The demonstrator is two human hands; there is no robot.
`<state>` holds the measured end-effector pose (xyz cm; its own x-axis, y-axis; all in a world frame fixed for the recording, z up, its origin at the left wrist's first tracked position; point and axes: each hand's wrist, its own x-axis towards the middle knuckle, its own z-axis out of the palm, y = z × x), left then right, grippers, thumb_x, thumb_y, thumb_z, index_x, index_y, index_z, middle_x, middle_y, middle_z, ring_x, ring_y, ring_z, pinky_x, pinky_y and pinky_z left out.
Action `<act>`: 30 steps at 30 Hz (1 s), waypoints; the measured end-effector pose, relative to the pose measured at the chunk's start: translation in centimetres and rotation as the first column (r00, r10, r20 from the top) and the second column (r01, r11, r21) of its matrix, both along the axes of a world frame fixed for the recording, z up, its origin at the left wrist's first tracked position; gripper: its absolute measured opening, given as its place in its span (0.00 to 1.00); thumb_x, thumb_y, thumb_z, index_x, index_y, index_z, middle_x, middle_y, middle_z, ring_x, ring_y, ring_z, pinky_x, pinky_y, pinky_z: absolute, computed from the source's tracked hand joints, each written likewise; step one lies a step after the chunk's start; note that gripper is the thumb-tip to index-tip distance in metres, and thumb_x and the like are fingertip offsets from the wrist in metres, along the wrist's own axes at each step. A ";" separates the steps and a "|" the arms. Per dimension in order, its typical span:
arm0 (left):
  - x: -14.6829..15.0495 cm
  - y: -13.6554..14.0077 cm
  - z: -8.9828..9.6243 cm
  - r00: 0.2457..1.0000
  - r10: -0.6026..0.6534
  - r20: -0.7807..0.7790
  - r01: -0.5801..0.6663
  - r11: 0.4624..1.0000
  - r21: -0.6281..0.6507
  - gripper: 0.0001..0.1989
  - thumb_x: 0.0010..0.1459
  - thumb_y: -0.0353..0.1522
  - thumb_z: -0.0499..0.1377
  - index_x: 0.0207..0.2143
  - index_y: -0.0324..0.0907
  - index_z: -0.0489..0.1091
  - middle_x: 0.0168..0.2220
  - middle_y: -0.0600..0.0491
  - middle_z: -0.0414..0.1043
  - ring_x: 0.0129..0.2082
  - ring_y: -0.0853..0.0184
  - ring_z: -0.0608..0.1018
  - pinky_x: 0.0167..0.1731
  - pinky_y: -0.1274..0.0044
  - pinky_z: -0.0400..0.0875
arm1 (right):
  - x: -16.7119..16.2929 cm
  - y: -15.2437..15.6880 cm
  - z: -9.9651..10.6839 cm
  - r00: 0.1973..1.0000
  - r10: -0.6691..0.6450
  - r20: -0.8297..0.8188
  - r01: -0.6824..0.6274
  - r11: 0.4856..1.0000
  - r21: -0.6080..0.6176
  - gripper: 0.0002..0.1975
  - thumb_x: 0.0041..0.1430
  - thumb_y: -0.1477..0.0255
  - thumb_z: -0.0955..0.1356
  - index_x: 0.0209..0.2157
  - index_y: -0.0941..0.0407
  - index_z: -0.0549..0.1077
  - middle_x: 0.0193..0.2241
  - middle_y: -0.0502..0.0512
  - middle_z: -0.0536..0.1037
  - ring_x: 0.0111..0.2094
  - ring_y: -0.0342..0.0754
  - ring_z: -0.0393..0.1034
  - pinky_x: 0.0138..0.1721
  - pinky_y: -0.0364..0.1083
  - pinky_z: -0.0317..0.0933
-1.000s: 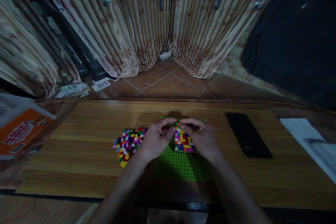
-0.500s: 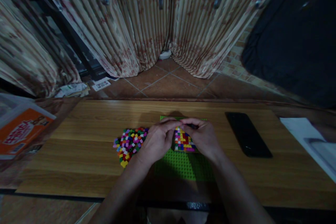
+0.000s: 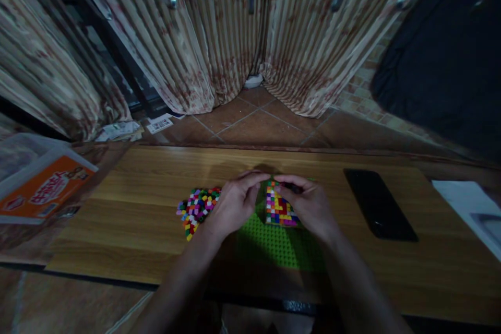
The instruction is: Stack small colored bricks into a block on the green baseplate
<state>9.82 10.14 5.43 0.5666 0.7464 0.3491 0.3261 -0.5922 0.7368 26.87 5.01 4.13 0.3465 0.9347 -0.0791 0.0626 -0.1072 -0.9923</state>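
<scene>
Both hands meet at the far edge of a small mosaic of coloured toy bricks (image 3: pixel 279 211), which sits on a green studded baseplate (image 3: pixel 279 245). My left hand (image 3: pixel 237 203) is curled, its index fingertip reaching the mosaic's upper left corner. My right hand (image 3: pixel 313 206) has thumb and index finger bent together over the mosaic's top, covering its right part. Small green and orange bits show between the fingertips; whether either hand grips one is too small to tell. Left of my left hand lies a pile of loose coloured bricks (image 3: pixel 198 206), partly hidden by that hand.
A black phone-like slab (image 3: pixel 379 206) lies right of the baseplate on the wooden table (image 3: pixel 129 219). White paper (image 3: pixel 465 209) is at the far right. A clear plastic box with an orange label (image 3: pixel 47 188) stands at the left. Striped curtains (image 3: pixel 230 36) hang beyond the table.
The view has shifted, moving the scene slightly right. The fingertips have parted a little, and more of the mosaic's upper left corner shows between them.
</scene>
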 end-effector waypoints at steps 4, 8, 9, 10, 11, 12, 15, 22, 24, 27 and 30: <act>-3.1 2.0 -0.2 0.975 0.196 -0.101 -0.204 0.976 -0.076 0.14 0.61 0.29 0.52 0.45 0.43 0.74 0.43 0.52 0.78 0.42 0.65 0.79 0.46 0.71 0.73 | 0.4 -0.2 0.4 0.998 -0.062 0.030 0.061 0.997 0.043 0.16 0.44 0.65 0.74 0.38 0.51 0.80 0.39 0.53 0.82 0.38 0.50 0.74 0.41 0.50 0.66; -5.6 3.0 0.0 0.954 0.145 -0.264 -0.174 0.980 -0.092 0.10 0.54 0.28 0.57 0.37 0.39 0.76 0.37 0.49 0.78 0.37 0.64 0.79 0.41 0.72 0.72 | 0.8 -0.4 0.9 0.987 -0.146 0.067 0.142 0.988 0.056 0.14 0.44 0.64 0.74 0.35 0.53 0.81 0.36 0.54 0.82 0.36 0.50 0.74 0.40 0.50 0.67; -5.8 2.9 0.2 0.949 0.092 -0.301 -0.127 0.987 -0.099 0.09 0.53 0.27 0.58 0.36 0.39 0.77 0.37 0.49 0.78 0.36 0.64 0.78 0.40 0.73 0.72 | 0.8 -0.5 1.0 0.985 -0.159 0.071 0.155 0.986 0.056 0.14 0.44 0.64 0.74 0.34 0.53 0.81 0.35 0.54 0.82 0.35 0.50 0.75 0.40 0.50 0.67; -5.8 2.7 0.5 0.940 0.043 -0.339 -0.083 0.991 -0.105 0.08 0.52 0.27 0.60 0.35 0.40 0.77 0.36 0.50 0.77 0.36 0.65 0.77 0.40 0.73 0.71 | 0.8 -0.5 1.0 0.983 -0.166 0.076 0.162 0.985 0.055 0.13 0.44 0.64 0.73 0.34 0.53 0.81 0.34 0.54 0.82 0.35 0.50 0.75 0.40 0.50 0.67; -5.7 2.5 0.8 0.923 0.005 -0.384 -0.049 0.993 -0.105 0.07 0.50 0.28 0.61 0.33 0.40 0.77 0.35 0.50 0.77 0.36 0.65 0.76 0.39 0.73 0.70 | 0.8 -0.5 1.0 0.982 -0.173 0.082 0.169 0.984 0.053 0.13 0.44 0.64 0.73 0.33 0.53 0.81 0.34 0.54 0.82 0.34 0.50 0.75 0.40 0.50 0.67; -5.5 2.2 1.0 0.902 -0.010 -0.432 -0.037 0.994 -0.100 0.06 0.49 0.28 0.62 0.31 0.41 0.77 0.34 0.50 0.76 0.37 0.64 0.76 0.40 0.73 0.69 | 0.8 -0.6 1.0 0.980 -0.179 0.088 0.175 0.983 0.050 0.13 0.43 0.64 0.73 0.33 0.53 0.81 0.34 0.54 0.82 0.34 0.50 0.75 0.40 0.51 0.67; -4.7 1.4 1.6 0.837 -0.010 -0.547 -0.032 0.997 -0.067 0.03 0.47 0.29 0.63 0.27 0.43 0.77 0.33 0.51 0.76 0.42 0.61 0.74 0.44 0.70 0.65 | 0.7 -0.5 0.9 0.977 -0.190 0.097 0.186 0.981 0.052 0.12 0.43 0.64 0.73 0.32 0.53 0.81 0.33 0.54 0.83 0.35 0.51 0.75 0.41 0.51 0.68; -4.5 1.3 0.9 0.810 0.024 -0.585 -0.016 1.000 0.019 0.04 0.47 0.28 0.61 0.24 0.43 0.76 0.32 0.51 0.75 0.43 0.59 0.72 0.46 0.67 0.62 | 0.7 -0.6 0.7 0.976 -0.179 0.126 0.173 0.983 0.060 0.11 0.46 0.64 0.73 0.33 0.53 0.81 0.34 0.53 0.82 0.38 0.51 0.75 0.45 0.53 0.66; -4.6 1.5 1.0 0.847 0.002 -0.531 -0.004 1.000 -0.002 0.04 0.49 0.27 0.60 0.24 0.42 0.75 0.31 0.52 0.74 0.40 0.61 0.73 0.45 0.69 0.63 | 0.7 -0.7 0.8 0.977 -0.181 0.117 0.172 0.982 0.083 0.10 0.47 0.65 0.73 0.33 0.53 0.81 0.34 0.53 0.82 0.37 0.51 0.75 0.45 0.53 0.66; -4.5 1.5 1.4 0.935 -0.039 -0.354 -0.007 0.992 -0.126 0.05 0.54 0.29 0.58 0.29 0.41 0.75 0.31 0.53 0.74 0.35 0.67 0.73 0.39 0.74 0.66 | 0.3 -0.9 1.2 0.977 -0.162 0.142 0.138 0.977 0.165 0.08 0.51 0.65 0.72 0.34 0.52 0.80 0.34 0.52 0.82 0.37 0.50 0.75 0.44 0.52 0.66; -3.8 1.2 1.8 0.992 -0.054 -0.112 0.016 0.948 -0.319 0.06 0.57 0.30 0.57 0.33 0.40 0.74 0.29 0.55 0.73 0.30 0.71 0.73 0.34 0.78 0.67 | -0.3 -1.2 1.8 0.971 -0.084 0.224 0.018 0.960 0.281 0.06 0.55 0.68 0.71 0.35 0.50 0.80 0.37 0.51 0.81 0.40 0.48 0.74 0.44 0.50 0.65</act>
